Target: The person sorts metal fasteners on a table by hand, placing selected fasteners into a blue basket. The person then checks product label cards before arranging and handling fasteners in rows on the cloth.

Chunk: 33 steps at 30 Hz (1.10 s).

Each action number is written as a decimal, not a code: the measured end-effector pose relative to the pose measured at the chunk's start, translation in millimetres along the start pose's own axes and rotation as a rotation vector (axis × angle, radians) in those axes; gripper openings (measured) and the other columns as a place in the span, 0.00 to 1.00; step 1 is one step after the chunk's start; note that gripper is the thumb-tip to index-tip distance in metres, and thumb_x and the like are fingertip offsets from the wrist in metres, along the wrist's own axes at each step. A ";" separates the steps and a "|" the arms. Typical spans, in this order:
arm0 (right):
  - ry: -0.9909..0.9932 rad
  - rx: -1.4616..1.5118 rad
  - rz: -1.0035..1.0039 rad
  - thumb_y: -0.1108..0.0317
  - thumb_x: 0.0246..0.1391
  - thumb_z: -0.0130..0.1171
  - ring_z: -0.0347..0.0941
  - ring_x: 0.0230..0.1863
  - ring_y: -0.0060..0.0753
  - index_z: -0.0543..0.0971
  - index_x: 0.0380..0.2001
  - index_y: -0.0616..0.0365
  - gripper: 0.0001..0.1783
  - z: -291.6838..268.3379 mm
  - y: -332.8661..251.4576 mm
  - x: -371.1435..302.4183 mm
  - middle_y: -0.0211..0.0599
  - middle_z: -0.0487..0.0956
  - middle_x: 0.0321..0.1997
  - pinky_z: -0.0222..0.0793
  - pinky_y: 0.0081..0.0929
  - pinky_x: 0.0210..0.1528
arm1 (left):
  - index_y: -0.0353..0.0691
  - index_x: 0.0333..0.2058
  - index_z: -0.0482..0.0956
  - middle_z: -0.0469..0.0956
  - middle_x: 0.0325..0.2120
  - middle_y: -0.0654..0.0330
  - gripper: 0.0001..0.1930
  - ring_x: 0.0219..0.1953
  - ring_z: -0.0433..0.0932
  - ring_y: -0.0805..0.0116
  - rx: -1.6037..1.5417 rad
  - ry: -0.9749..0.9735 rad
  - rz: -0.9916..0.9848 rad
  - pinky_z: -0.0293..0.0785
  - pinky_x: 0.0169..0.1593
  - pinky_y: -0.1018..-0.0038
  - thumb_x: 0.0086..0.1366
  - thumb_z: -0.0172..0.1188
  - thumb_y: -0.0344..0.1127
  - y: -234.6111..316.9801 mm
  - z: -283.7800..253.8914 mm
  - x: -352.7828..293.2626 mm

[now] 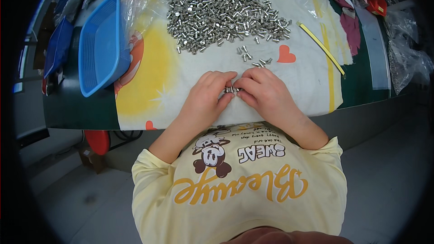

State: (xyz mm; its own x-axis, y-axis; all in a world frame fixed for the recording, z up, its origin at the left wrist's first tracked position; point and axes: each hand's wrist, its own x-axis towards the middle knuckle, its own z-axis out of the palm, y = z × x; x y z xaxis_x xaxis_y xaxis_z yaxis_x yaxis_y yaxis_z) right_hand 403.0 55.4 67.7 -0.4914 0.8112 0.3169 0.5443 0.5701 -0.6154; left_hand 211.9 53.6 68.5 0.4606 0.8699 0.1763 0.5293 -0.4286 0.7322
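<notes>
Close to the table's near edge, my left hand (209, 94) and my right hand (261, 88) meet, their fingers pinched around a few small metal screws (229, 90). The screws are silvery and sit in a short row between the fingertips; my fingers partly cover them. Just beyond my hands lie several loose screws (246, 54) on the white cloth (203, 61). Farther off spreads a big heap of the same short, headed silvery screws (221, 13).
A blue plastic basket (100, 45) stands at the left. Clear plastic sheeting (144, 0) lies beside the heap. To the right are a yellow strip (322, 49), a dark pink cloth (349, 31) and a red container (375, 3). Plastic bags (409, 58) hang at the far right.
</notes>
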 end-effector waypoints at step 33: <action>-0.046 0.070 0.073 0.75 0.41 0.61 0.70 0.39 0.44 0.74 0.38 0.56 0.17 -4.8 -5.1 -2.4 0.37 0.72 0.34 0.68 0.36 0.41 | 0.37 0.50 0.69 0.73 0.34 0.57 0.32 0.37 0.72 0.61 0.192 0.082 -0.111 0.70 0.42 0.69 0.43 0.69 0.28 2.9 -14.3 -16.7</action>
State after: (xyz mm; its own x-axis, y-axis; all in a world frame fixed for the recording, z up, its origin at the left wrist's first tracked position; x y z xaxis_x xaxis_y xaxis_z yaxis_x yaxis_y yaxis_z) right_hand 404.7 51.2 73.5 -0.4835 0.8426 0.2370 0.5317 0.4978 -0.6851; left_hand 195.5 41.3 77.1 0.3370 0.9278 0.1600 0.7028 -0.3610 0.6130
